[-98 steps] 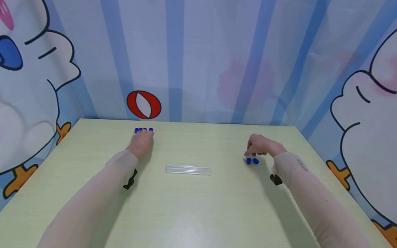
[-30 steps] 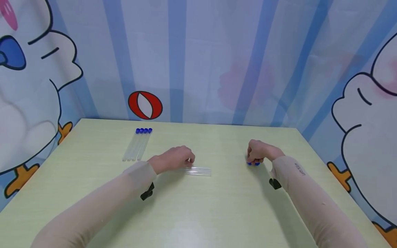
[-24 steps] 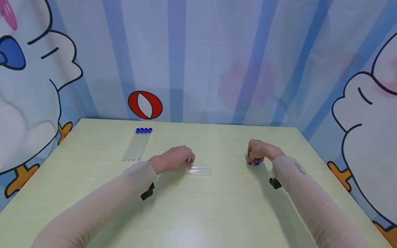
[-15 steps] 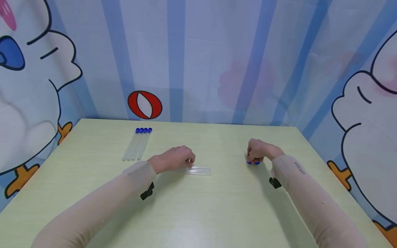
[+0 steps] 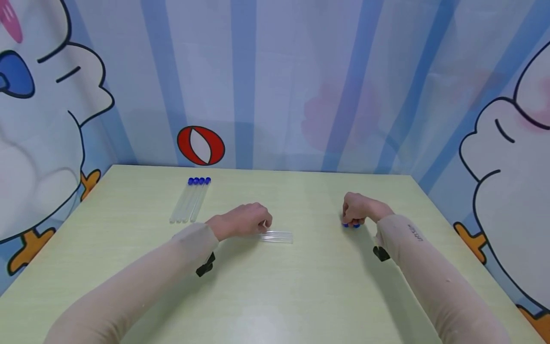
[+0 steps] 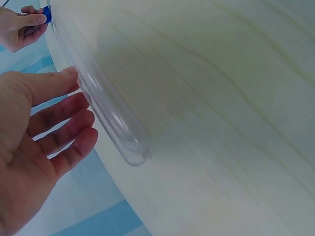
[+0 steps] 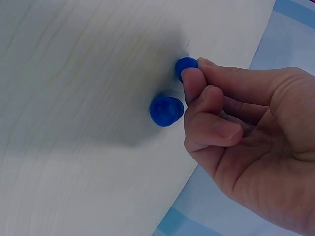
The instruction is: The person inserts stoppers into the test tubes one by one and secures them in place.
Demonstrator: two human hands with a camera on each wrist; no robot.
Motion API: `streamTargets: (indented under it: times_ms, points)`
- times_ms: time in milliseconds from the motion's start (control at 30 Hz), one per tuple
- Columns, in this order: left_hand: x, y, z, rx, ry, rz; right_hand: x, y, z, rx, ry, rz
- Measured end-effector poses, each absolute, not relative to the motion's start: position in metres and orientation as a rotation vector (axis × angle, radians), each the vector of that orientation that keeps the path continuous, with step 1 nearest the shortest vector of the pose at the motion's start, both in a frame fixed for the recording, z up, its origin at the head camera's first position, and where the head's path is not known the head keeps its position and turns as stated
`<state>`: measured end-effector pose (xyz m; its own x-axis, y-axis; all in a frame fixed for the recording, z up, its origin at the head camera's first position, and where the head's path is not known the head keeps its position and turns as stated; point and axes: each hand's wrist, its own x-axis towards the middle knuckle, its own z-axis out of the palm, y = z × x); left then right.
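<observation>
In the head view, clear uncapped test tubes (image 5: 279, 237) lie side by side at mid-table. My left hand (image 5: 242, 220) is over their left end. The left wrist view shows its thumb (image 6: 70, 73) and index finger at the side of a test tube (image 6: 115, 110), pinching it, the other fingers loosely bent. At the right, my right hand (image 5: 358, 209) pinches a small blue cap (image 7: 185, 68) between thumb and index finger, low over the table. A second blue cap (image 7: 165, 110) lies on the table just beside those fingers.
Several clear test tubes (image 5: 187, 205) with blue caps (image 5: 202, 181) lie in a neat row at the back left of the pale wooden table (image 5: 266, 296). A blue-striped curtain (image 5: 275, 86) with cartoon figures stands behind the table and along both sides.
My left hand has left the capped tubes at the back left and come right and nearer, onto the uncapped tubes. My right hand has lowered to the blue caps and taken hold of one.
</observation>
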<state>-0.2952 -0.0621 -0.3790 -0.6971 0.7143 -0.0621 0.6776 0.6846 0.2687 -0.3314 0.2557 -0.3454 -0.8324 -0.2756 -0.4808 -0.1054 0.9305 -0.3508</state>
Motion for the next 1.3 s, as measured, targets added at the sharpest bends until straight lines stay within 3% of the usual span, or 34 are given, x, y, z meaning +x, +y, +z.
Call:
streamTargets:
  times_ms: [700,1300]
  points:
    - [-0.293,-0.06,-0.382,1.149,2.799,0.34,-0.332,0.255,-0.345,-0.268,2.55,-0.412]
    - [-0.304,-0.073,-0.379,0.979,3.069,0.28,-0.339,0.254,-0.346,-0.357,2.591,-0.461]
